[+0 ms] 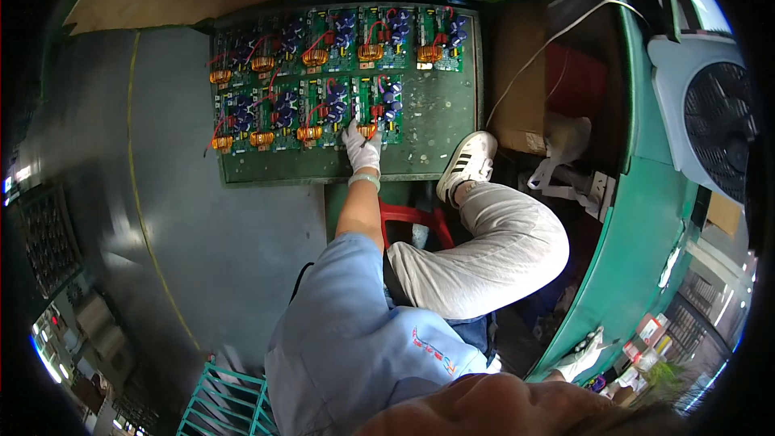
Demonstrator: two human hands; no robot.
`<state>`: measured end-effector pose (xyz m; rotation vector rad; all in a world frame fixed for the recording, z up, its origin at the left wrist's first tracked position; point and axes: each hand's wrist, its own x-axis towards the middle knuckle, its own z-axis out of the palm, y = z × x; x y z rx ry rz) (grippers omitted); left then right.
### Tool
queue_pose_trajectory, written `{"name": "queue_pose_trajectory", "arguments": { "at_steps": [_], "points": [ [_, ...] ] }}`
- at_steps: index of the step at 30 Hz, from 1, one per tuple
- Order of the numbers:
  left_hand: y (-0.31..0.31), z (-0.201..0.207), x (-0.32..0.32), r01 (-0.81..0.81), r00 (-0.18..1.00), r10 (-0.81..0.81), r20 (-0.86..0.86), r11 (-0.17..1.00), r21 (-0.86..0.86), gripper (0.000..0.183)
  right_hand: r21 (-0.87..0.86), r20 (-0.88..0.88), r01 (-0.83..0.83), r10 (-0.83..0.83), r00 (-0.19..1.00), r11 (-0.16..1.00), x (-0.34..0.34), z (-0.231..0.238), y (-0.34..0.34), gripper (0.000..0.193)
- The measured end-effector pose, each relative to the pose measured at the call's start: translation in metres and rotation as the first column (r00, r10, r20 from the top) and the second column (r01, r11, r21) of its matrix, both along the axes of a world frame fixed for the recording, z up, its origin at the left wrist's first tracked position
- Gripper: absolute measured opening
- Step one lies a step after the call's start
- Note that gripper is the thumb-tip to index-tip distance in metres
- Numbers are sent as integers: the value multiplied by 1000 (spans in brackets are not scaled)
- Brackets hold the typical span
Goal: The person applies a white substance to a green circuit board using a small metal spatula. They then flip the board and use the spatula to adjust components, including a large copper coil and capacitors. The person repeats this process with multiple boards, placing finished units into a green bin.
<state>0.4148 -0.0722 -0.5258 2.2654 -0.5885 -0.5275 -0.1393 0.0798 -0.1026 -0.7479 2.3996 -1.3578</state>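
My left hand [362, 149], in a white glove, reaches to the lower edge of the near row of circuit boards. Its fingers close around the bottom of the rightmost near board [386, 109], by the orange copper coil. That green board carries blue round parts and red pieces. Beside it on the left lies another circuit board [327, 109] of the same kind. My right hand [580, 357], also in a white glove, is at the green bench's edge at the lower right, far from the boards. Its fingers are too small and unclear to read.
Several similar boards lie in two rows on a dark green board [440, 113]. A grey metal surface [234, 234] spreads on the left. A red stool [432, 222] stands below, beside my bent leg and shoe [468, 163]. A cardboard box [517, 89] and a fan [714, 125] are right.
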Motion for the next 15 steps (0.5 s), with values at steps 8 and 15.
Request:
{"name": "queue_pose_trajectory", "arguments": {
  "at_steps": [8,15],
  "points": [
    [111,32,-48,662,716,-672,-189,567,490,51,176,-10,44,-43,999,983,18,8,-12,30],
    [51,83,-63,710,548,-564,-618,704,-14,30,-230,615,43,111,781,972,-25,5,47,34]
  ]
}}
